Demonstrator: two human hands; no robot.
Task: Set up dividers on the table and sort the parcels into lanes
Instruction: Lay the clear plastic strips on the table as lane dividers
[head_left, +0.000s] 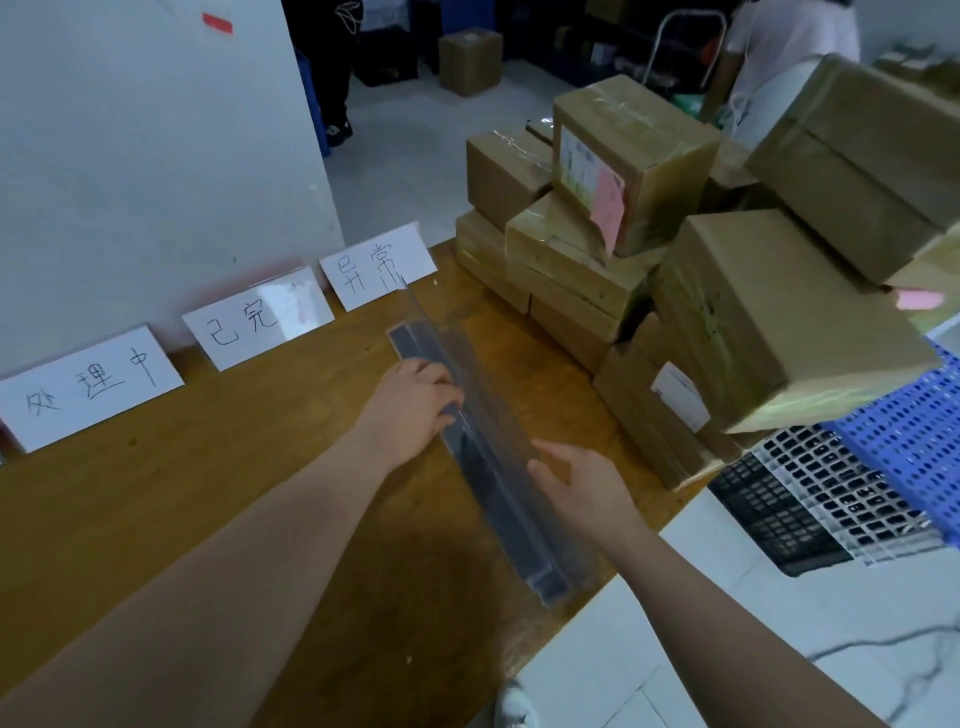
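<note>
A long clear acrylic divider (483, 447) with a dark base strip lies on the wooden table (208, 509), running from the right-hand sign toward the near edge. My left hand (410, 410) presses on its far half, fingers curled over the strip. My right hand (576, 483) holds its upright clear wall nearer to me. Three white handwritten signs (260, 317) lean against the white wall at the table's back. A pile of taped brown cardboard parcels (639, 249) fills the table's right end.
A blue perforated plastic crate (914, 426) and a black-and-white grid tray (810, 499) sit at the right, off the table's edge. A person in white stands behind the parcels (779, 57). Another box stands on the floor farther back (470, 60).
</note>
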